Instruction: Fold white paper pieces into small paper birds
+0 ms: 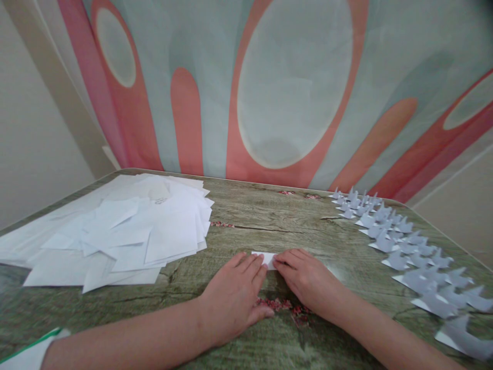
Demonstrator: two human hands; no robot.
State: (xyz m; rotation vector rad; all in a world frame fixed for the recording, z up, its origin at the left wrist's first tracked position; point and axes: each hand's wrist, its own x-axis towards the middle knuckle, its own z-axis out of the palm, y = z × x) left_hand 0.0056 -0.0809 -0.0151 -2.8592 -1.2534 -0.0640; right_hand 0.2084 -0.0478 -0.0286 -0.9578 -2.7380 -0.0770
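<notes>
A small folded piece of white paper (268, 260) lies on the wood-grain table in front of me. My left hand (235, 295) rests on its left side, fingers stretched out flat and the thumb spread apart on the tabletop. At the paper's right end, the fingers of my right hand (304, 277) are bent together and closed on the edge. Both hands cover part of the paper, so its full folded shape is hidden.
A wide, loose pile of white paper sheets (173, 226) spreads over the table's left side. Along the right edge stand rows of small folded paper birds (408, 246). Behind the wood-grain table (262, 221) rises a patterned red and grey-green backdrop (215, 103).
</notes>
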